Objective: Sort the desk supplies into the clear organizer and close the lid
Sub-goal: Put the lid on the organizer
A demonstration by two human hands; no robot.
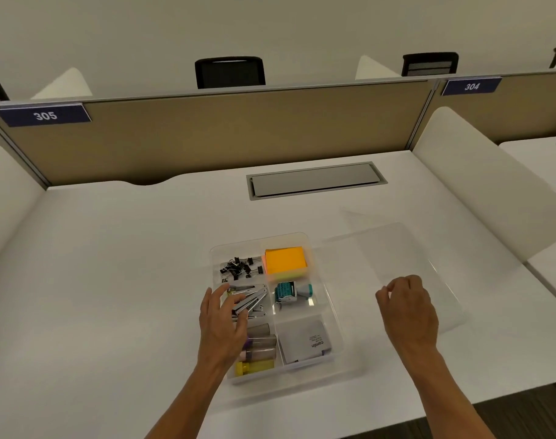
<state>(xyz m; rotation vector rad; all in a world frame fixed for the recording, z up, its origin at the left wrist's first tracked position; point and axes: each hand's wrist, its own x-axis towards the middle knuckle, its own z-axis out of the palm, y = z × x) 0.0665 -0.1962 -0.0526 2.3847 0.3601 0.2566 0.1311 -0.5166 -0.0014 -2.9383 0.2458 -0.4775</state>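
Left hand (222,324) fingers released, resting on silver clips (252,297); right hand (408,312) fingers curled over lid (397,248), can't tell grip; I risk proud clips blocking lid on organizer (283,239)

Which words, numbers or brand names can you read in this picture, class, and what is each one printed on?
"305": on the left blue plate, fixed to the top of the partition.
"304": on the right blue plate, on the same partition.
"camlin": on the grey box in the near right compartment.
Too small to read: the fine print beside "camlin", and the raised characters on the teal stamp.
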